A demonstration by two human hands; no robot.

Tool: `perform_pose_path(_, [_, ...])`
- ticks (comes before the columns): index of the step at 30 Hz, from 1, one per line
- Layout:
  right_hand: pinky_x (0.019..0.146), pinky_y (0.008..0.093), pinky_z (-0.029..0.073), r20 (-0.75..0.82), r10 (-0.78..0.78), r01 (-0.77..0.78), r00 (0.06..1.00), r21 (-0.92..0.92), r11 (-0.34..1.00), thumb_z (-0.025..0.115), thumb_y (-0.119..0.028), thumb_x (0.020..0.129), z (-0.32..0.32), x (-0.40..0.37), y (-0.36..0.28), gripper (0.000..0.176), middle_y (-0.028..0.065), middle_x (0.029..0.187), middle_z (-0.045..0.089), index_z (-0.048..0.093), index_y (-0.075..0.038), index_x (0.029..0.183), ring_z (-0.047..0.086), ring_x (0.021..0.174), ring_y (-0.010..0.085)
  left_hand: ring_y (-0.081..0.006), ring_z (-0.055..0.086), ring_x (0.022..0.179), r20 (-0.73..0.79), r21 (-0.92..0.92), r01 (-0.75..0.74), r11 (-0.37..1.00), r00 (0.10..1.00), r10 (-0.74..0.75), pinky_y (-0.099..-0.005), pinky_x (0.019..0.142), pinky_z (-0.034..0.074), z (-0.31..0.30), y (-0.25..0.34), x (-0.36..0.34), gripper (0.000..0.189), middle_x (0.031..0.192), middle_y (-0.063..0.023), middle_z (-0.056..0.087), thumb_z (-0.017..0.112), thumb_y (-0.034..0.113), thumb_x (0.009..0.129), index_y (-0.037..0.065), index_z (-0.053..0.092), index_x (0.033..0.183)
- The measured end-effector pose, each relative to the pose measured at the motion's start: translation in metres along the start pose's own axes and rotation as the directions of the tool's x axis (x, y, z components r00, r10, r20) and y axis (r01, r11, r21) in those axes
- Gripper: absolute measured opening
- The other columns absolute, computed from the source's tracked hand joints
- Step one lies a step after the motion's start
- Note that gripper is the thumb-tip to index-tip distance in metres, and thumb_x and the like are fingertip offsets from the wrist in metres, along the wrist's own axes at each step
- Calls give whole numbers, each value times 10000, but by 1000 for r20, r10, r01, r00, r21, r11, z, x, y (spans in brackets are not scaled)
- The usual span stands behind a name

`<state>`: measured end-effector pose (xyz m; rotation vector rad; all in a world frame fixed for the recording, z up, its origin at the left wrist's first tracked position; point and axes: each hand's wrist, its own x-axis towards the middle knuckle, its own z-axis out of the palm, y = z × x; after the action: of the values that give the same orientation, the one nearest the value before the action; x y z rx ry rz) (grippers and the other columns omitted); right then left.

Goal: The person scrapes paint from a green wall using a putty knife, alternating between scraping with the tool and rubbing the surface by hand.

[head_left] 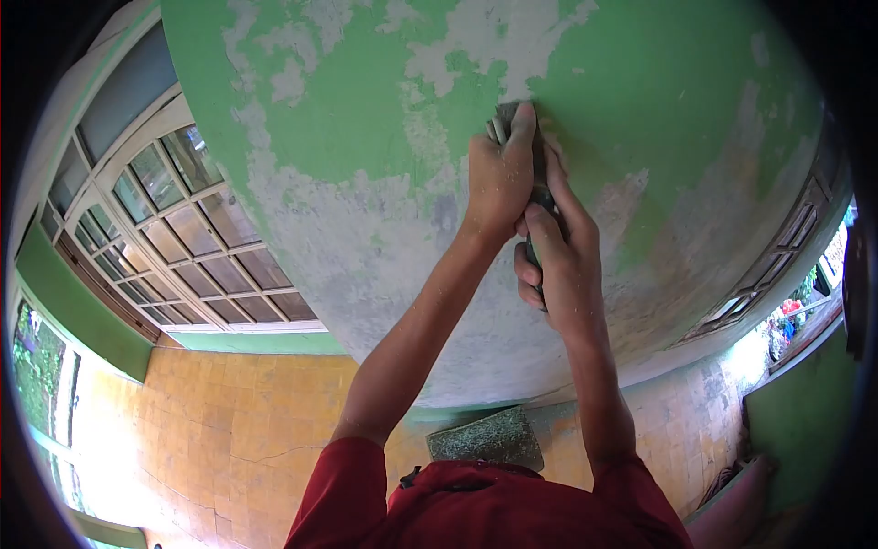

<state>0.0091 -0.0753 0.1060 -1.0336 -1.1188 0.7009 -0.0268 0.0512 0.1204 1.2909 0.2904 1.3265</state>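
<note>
You faced the green wall (357, 229), its paint edges ragged, open surface either side of your hands. Tiled floor (265, 412) lay below. Your right hand (569, 265) closed round the dark scraper (540, 174); your left hand (501, 178), partly curled, held its upper end at the wall.

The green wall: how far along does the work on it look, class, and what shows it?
Looks done: wide pale bare patches, largest lower down, where green is gone. In hand: the left hand and right hand hold a dark scraper-like tool against the wall. Left, seemingly: green paint, broad at upper right and between bare patches. Partway, I'd judge.
</note>
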Motion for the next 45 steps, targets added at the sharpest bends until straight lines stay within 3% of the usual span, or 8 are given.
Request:
perform_pose_path(11, [355,216,303,-11,-54,54,999,35,998,427,-62,996,3,7,-5,684,-3,825,497,248,-150,1650,411,487,27,-147,629,609,99,-90,18,996,995,-9,-300,552,518,2,13,6,394,760,-78,666,524,328,1079,1,660,906])
perform_pose_path(26, [366,196,282,-29,-19,19,999,19,1000,437,-96,1009,1,1,-7,650,-11,865,494,309,-198,1639,393,500,17,-140,593,593,45,-123,-33,992,998,39,-312,551,498,12,9,3,362,701,-79,642,493,265,1082,5,614,861])
perform_pose_path(33, [359,218,276,-41,-72,72,997,-2,997,427,-71,1011,1,9,-18,667,10,865,515,261,-174,1648,426,507,26,-175,635,604,58,-16,-56,998,997,57,-313,560,531,12,20,14,364,743,-84,645,512,297,1086,8,630,899])
perform_pose_path(35, [358,220,277,18,-32,32,999,6,999,431,-78,1015,-5,5,-6,667,6,873,504,256,-178,1650,431,513,25,-164,628,610,46,-141,-8,990,999,15,-314,559,525,10,3,10,384,748,-76,652,523,318,1080,6,638,890])
perform_pose_path(36, [358,220,277,17,-36,35,999,5,999,431,-78,1015,-4,12,-13,667,6,873,504,256,-178,1650,431,513,25,-155,625,617,14,-4,-139,990,990,139,-308,560,520,12,10,18,390,763,-75,662,529,333,1077,10,648,894])
perform_pose_path(39, [356,218,280,21,-96,94,995,66,993,429,-76,1019,-1,19,-27,668,0,880,495,248,-183,1653,424,514,23,-149,636,639,107,-28,28,999,994,-25,-306,576,527,14,41,23,383,782,-76,671,536,335,1074,6,662,926])
perform_pose_path(41, [358,213,288,-20,5,-4,1000,62,998,427,-73,1020,-1,6,-10,670,-2,880,490,243,-188,1654,415,511,24,-149,639,643,66,20,-71,997,995,70,-296,581,527,6,15,13,376,805,-79,679,538,334,1073,6,664,940])
perform_pose_path(45, [366,208,308,15,-2,1,1000,76,997,428,-75,1019,-1,5,-3,684,-9,869,487,220,-195,1659,420,513,28,-160,644,607,3,-51,-3,999,1000,3,-303,569,521,7,18,0,425,720,-99,675,492,298,1088,-7,639,831])
